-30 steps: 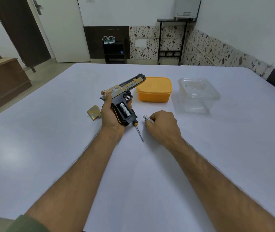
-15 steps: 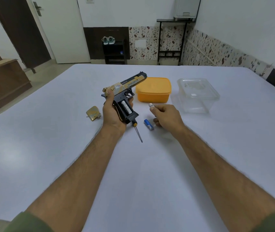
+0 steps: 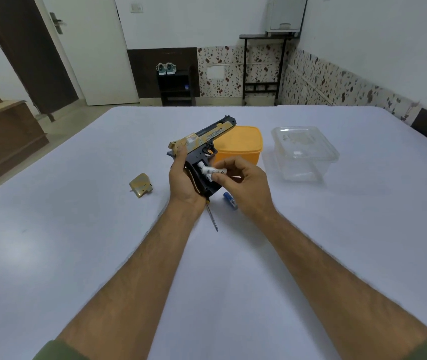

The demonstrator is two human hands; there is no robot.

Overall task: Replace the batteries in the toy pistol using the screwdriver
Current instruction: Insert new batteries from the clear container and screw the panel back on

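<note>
Dark lettering is showing on the black-and-gold plastic toy pistol's (image 3: 202, 141) slide, seemingly "DESERT EAGLE"; remaining print is staying illegible.

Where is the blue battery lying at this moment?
In the head view, the blue battery lies on the white table, just below the right hand and right of the screwdriver.

Open-gripped toy pistol (image 3: 202, 141), white battery (image 3: 213, 170)

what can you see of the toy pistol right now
The toy pistol looks plastic: a dark body with a worn gold slide. The left hand holds it by the grip above the table, barrel pointing up and away. Its grip compartment is open, a white battery inside, while the right hand brings another white battery to it.
</note>
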